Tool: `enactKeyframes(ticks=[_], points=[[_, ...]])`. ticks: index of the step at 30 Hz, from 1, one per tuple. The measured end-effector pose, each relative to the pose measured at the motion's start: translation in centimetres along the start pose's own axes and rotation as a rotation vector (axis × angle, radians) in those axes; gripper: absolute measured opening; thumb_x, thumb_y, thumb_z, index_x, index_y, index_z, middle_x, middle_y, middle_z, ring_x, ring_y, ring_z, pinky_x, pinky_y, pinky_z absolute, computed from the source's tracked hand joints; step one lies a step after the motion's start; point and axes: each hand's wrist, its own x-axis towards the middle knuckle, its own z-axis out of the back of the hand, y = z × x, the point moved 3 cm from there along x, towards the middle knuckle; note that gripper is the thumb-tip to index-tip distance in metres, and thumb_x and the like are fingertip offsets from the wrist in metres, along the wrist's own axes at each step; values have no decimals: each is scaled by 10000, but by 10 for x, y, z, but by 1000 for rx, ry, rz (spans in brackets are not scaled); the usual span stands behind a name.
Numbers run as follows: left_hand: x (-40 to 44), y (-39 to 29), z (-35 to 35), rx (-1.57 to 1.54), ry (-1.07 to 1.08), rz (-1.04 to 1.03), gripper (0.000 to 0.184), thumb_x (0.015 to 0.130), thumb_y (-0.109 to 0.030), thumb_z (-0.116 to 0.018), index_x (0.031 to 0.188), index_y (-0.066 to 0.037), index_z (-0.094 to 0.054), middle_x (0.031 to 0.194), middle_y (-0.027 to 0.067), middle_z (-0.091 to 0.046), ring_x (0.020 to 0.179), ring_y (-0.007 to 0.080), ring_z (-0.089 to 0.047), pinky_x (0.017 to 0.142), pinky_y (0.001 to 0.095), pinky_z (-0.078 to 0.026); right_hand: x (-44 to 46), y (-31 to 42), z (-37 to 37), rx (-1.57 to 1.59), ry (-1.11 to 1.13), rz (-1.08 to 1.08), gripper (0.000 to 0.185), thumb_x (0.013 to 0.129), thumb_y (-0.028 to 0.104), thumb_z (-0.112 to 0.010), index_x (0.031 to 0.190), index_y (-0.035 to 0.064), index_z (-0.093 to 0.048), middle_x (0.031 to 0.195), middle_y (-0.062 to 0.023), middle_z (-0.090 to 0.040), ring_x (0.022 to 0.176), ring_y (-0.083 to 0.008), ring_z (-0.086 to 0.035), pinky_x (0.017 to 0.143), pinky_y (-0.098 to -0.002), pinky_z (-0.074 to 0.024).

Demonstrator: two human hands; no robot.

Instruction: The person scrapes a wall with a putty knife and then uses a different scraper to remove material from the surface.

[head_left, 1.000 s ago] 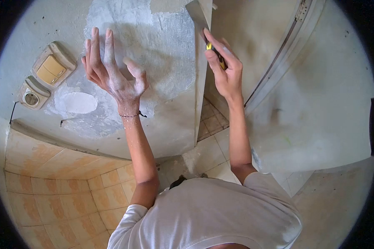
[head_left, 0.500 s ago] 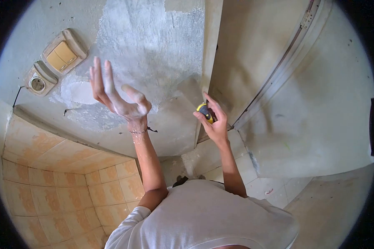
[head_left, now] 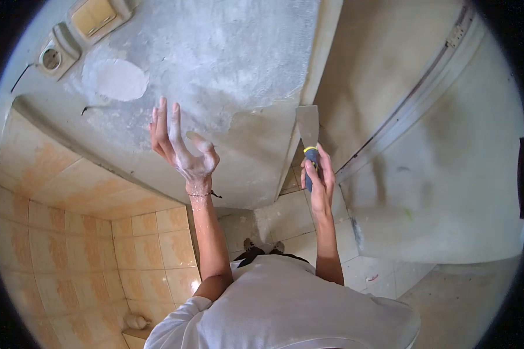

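My left hand (head_left: 183,145) is raised in front of the wall with its fingers spread, holding nothing. White powder coats its fingers and wrist. My right hand (head_left: 321,180) is closed around the dark grey and yellow handle of a putty knife (head_left: 307,123). The broad metal blade points up, close to the wall's edge beside the doorway; whether it touches cannot be made out. Ahead, the wall (head_left: 215,52) carries a rough whitish-grey coated area, with a smooth white oval patch (head_left: 122,80) to the left of it.
A double light switch (head_left: 93,16) and a power socket (head_left: 51,59) sit at upper left. Orange-beige tiles (head_left: 46,244) cover the lower left wall. A door frame (head_left: 402,99) and a pale door-like panel (head_left: 448,192) stand to the right. Light floor tiles (head_left: 285,221) lie below.
My right hand has moved down and right, and the putty knife has turned more upright with its handle more exposed. The view has shifted, with the switch and socket now higher in it.
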Motion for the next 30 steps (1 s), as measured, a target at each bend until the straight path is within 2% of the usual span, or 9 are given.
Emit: enactKeyframes(ticks=[1, 4, 10, 17, 19, 21, 23, 26, 30], points=[[-5, 2, 3, -2, 35, 21, 584, 911, -274, -475, 1444, -52, -558, 1495, 196, -535, 1402, 378, -463, 1192, 523, -296, -4, 5, -2, 1, 9, -14, 567, 1006, 162, -677, 1525, 57, -474, 1014, -65, -602, 685, -74, -532, 514, -222, -426], [-10, 6, 15, 28, 47, 71, 582, 900, -246, -490, 1447, -56, -557, 1496, 196, -534, 1407, 369, -459, 1191, 512, -294, -8, 29, 3, -521, -22, 449, 496, 896, 20, -790, 1374, 79, -670, 1009, -31, -620, 750, -98, -582, 675, -275, -537], [-24, 15, 34, 64, 54, 103, 623, 836, -161, -507, 1449, -59, -553, 1520, 167, -515, 1415, 352, -452, 1190, 502, -295, -18, 57, 23, -337, -201, 564, 269, 864, 16, -818, 1078, 6, -654, 1110, -120, -667, 943, -206, -691, 902, -338, -562], [-56, 25, 48, 90, 98, 187, 670, 785, -113, -524, 1453, -65, -546, 1535, 154, -500, 1435, 343, -430, 1189, 499, -290, -9, 42, 22, 63, 81, 434, 103, 1020, 97, -612, 1104, 67, -560, 1046, -113, -617, 1111, -265, -613, 1036, -425, -446], [-59, 27, 47, 90, 111, 206, 668, 789, -116, -528, 1455, -66, -544, 1538, 153, -496, 1435, 344, -430, 1190, 499, -289, -5, 43, 13, 38, 153, 421, 61, 1037, 85, -566, 1091, 84, -538, 987, -93, -598, 979, -220, -609, 919, -398, -485], [-61, 26, 43, 72, 124, 204, 671, 791, -121, -539, 1459, -66, -540, 1542, 151, -489, 1431, 347, -434, 1191, 505, -289, 5, 29, 10, 403, 372, 169, 67, 1029, 84, -578, 1079, 84, -534, 912, -59, -562, 808, -145, -556, 737, -339, -480], [-58, 22, 34, 38, 122, 198, 673, 787, -122, -544, 1458, -70, -544, 1543, 150, -487, 1429, 347, -435, 1192, 509, -290, 14, 35, -8, 206, 317, 258, 208, 985, 113, -675, 871, 85, -504, 711, 11, -500, 581, -74, -443, 515, -255, -359], [-51, 15, 16, -25, 123, 174, 677, 778, -128, -554, 1453, -78, -553, 1542, 146, -487, 1427, 345, -434, 1194, 516, -290, 32, 55, -42, 7, 254, 352, 340, 983, 137, -696, 750, 109, -449, 612, 29, -465, 508, -65, -401, 474, -254, -323], [-34, -5, -12, -127, 115, 118, 698, 749, -130, -570, 1447, -143, -578, 1540, 117, -494, 1425, 331, -429, 1201, 515, -281, 70, 92, -69, 354, 241, 472, 435, 1009, 114, -641, 700, 149, -337, 514, 54, -347, 414, -56, -307, 420, -275, -243]])
